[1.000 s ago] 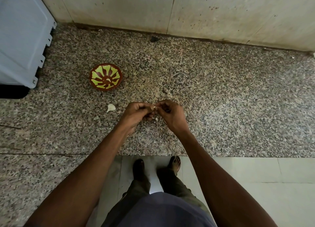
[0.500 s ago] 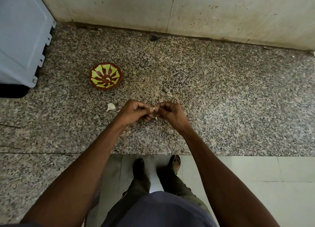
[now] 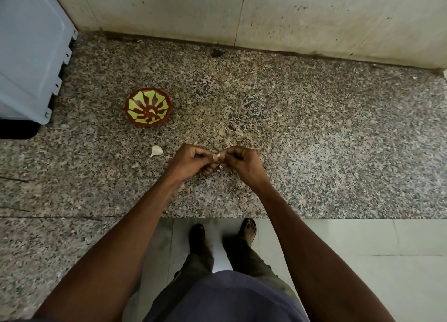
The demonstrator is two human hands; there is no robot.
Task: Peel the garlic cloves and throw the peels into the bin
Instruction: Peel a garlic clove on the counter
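Note:
Both hands meet over the granite counter point(image 3: 314, 140). My left hand point(image 3: 191, 160) and my right hand point(image 3: 242, 163) pinch one small pale garlic clove point(image 3: 220, 156) between their fingertips; only its tip shows. A second, unpeeled white garlic clove point(image 3: 156, 150) lies on the counter left of my left hand. Behind it stands a small brown bowl point(image 3: 148, 107) with a yellow-green pattern and a pale piece inside it. No bin is in view.
A grey-blue appliance point(image 3: 31, 50) fills the far left of the counter. A tiled wall point(image 3: 266, 17) backs the counter. The counter's front edge runs just below my wrists, with the floor and my feet point(image 3: 222, 237) beneath.
Both hands stay together on the clove, shifting only slightly while the fingers work at it. The loose clove and the bowl have not moved.

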